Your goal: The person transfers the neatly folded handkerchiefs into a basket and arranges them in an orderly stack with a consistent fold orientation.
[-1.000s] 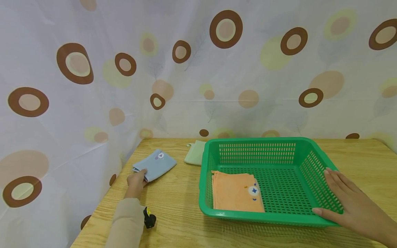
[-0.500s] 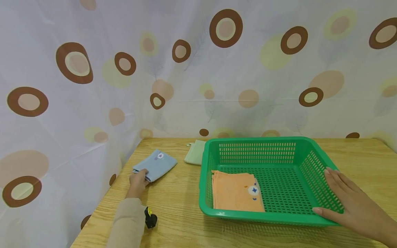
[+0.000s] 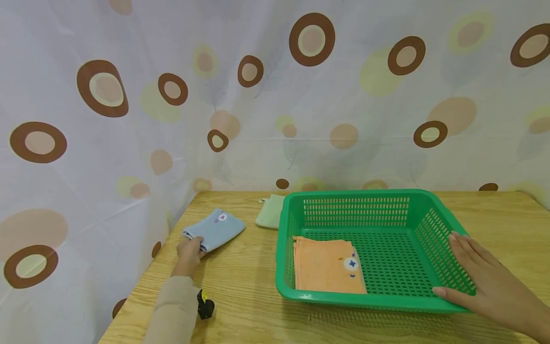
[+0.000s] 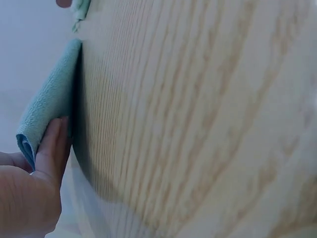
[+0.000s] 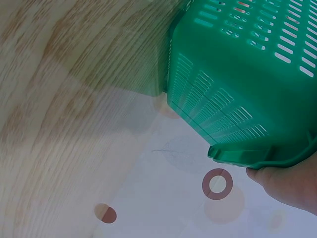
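Note:
A folded light-blue towel (image 3: 221,229) with a small embroidered motif lies at the left of the table. My left hand (image 3: 188,253) pinches its near left corner. The left wrist view shows the towel (image 4: 52,96) lifted off the wood along one side, between fingers and thumb. A green plastic basket (image 3: 365,300) stands at centre right. In it, at the left, lies a folded orange towel (image 3: 324,265) with a bear-like face. My right hand (image 3: 490,286) rests on the basket's right rim with fingers straight. In the right wrist view part of that hand (image 5: 292,183) touches the rim.
A pale green cloth (image 3: 270,212) lies behind the basket's left side, partly hidden by it. A small black object with a yellow part (image 3: 205,306) is beside my left sleeve (image 3: 172,310). A patterned curtain (image 3: 266,105) hangs behind the wooden table (image 3: 245,296).
My left hand shifts very slightly and keeps its pinch on the light-blue towel. The right hand and the basket stay where they were.

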The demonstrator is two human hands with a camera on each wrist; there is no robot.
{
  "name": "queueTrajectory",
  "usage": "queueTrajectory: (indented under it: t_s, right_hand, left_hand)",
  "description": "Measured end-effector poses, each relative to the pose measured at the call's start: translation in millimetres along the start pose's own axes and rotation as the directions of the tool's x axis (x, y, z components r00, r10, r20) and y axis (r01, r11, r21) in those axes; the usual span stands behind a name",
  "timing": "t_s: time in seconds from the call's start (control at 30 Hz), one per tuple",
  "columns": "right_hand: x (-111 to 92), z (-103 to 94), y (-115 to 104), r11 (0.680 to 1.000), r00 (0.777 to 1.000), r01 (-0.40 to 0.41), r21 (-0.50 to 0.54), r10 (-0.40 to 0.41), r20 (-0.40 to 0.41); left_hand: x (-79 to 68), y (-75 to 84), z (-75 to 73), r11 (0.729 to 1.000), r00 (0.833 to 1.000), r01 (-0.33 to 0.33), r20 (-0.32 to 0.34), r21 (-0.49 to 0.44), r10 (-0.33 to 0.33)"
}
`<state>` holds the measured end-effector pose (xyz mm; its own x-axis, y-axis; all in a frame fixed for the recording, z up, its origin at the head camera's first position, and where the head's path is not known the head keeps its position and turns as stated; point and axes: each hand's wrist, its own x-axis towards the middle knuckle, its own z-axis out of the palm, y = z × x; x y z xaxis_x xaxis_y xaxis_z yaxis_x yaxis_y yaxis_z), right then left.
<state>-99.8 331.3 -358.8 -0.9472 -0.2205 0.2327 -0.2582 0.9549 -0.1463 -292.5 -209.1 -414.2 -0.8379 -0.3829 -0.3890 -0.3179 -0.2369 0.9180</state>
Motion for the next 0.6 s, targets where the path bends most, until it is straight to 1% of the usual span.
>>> queueTrajectory:
  t_s: [0.17, 0.3, 0.6]
  right_hand:
    - [1, 0.8, 0, 1.0, 1.0, -0.004, -0.013, 0.004, 0.001]
    - [1, 1.0, 1, 1.0, 1.0, 0.002, -0.019, -0.002, -0.007]
    - [1, 0.7, 0, 1.0, 1.0, 0.0, -0.02, -0.001, -0.01]
  left_hand:
    - [-5.2, 3.7, -2.1, 1.0, 0.999, -0.011, 0.038, 0.0, 0.011]
    - [-8.4, 5.7, -3.0, 1.0, 0.999, -0.018, 0.045, 0.014, 0.017]
    - [-15.9, 11.8, -3.1, 0.994, 0.995, -0.064, 0.084, 0.094, 0.056]
